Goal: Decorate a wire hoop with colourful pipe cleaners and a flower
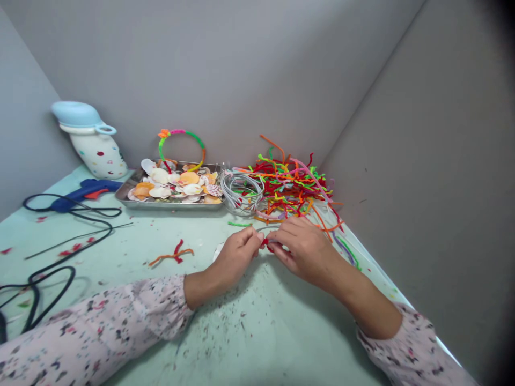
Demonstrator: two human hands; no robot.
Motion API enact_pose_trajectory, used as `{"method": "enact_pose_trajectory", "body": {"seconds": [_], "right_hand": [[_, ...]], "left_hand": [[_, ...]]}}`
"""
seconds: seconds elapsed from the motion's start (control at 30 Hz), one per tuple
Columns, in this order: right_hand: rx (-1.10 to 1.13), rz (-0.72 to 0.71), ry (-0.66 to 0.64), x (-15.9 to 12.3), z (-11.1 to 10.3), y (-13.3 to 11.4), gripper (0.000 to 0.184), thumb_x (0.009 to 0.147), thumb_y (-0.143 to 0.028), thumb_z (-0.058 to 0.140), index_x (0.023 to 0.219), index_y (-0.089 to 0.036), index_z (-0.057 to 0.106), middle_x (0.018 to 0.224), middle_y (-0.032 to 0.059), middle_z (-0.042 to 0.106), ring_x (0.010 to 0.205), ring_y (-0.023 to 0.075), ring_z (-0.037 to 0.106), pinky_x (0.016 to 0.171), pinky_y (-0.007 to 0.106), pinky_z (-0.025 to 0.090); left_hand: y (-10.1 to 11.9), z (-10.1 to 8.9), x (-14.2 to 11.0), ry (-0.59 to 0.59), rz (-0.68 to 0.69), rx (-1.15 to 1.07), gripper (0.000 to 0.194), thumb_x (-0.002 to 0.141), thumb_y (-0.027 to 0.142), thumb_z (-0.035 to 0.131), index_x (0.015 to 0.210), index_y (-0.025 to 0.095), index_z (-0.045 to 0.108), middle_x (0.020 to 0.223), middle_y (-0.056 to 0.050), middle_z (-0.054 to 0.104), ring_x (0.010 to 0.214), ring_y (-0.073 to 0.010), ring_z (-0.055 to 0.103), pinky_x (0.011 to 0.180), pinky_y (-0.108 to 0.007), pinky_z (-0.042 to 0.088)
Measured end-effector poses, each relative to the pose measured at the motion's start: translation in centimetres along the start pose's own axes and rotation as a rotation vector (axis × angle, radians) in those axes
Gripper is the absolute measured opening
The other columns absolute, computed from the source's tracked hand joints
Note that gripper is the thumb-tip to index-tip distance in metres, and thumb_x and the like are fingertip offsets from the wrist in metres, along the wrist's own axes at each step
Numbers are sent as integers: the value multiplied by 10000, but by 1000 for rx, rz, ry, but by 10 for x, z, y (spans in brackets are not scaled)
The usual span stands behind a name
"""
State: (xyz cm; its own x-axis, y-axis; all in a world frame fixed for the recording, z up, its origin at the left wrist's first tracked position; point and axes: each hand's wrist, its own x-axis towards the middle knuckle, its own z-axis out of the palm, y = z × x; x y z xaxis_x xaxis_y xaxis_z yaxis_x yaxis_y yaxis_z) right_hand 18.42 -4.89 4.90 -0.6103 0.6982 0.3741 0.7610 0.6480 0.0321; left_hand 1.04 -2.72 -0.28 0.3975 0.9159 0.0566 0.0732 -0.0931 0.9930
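Note:
Above the front middle of the table, my left hand is closed in a pinch on a thin grey hoop, mostly hidden by my fingers. Right beside it, my right hand is pinched on a short red pipe cleaner at the hoop. My fingers cover most of the red piece, so how far it wraps round the hoop cannot be seen. Behind my hands lies a tangled heap of coloured pipe cleaners. A coil of grey hoops rests at its left side.
A metal tray of seashells holds a colourful pipe-cleaner ring standing up. Left are a blue glue gun, its black cord and a white bottle. An orange-and-red pipe-cleaner piece lies near my left hand. Grey walls enclose the table.

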Motion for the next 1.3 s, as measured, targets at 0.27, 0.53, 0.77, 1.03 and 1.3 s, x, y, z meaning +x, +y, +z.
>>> {"method": "enact_pose_trajectory", "body": {"seconds": [0.27,0.53,0.77,1.03,1.3], "right_hand": [[10,-36,35,-1,9,0,145,874,-190,481,847,-172,622,756,61,588,763,189,480,710,321,350],[-115,-87,86,0,13,1,211,889,-170,437,764,-176,607,692,46,548,714,179,443,668,323,319],[-184,-146,103,-2,14,3,215,896,-169,437,746,-175,590,675,32,528,699,171,432,661,324,318],[-198,-163,120,-3,17,4,228,894,-177,451,704,-177,576,656,30,528,690,171,442,658,326,318],[137,78,71,-1,3,2,153,855,-247,545,981,-179,599,875,56,632,838,192,528,770,324,381]], "left_hand": [[-1,0,1,20,9,24,322,872,403,437,640,180,435,546,48,394,496,-95,352,490,-238,268],[-1,1,1,27,36,69,325,881,398,415,637,184,405,549,48,385,519,-103,343,509,-238,269],[3,1,1,30,67,121,318,883,376,407,631,182,406,563,43,388,549,-109,344,529,-237,276],[4,2,1,25,68,127,316,891,367,407,635,182,395,567,48,376,551,-105,336,534,-241,269],[2,-1,1,45,71,65,318,891,380,414,649,174,422,567,49,391,534,-93,347,513,-223,279]]}}
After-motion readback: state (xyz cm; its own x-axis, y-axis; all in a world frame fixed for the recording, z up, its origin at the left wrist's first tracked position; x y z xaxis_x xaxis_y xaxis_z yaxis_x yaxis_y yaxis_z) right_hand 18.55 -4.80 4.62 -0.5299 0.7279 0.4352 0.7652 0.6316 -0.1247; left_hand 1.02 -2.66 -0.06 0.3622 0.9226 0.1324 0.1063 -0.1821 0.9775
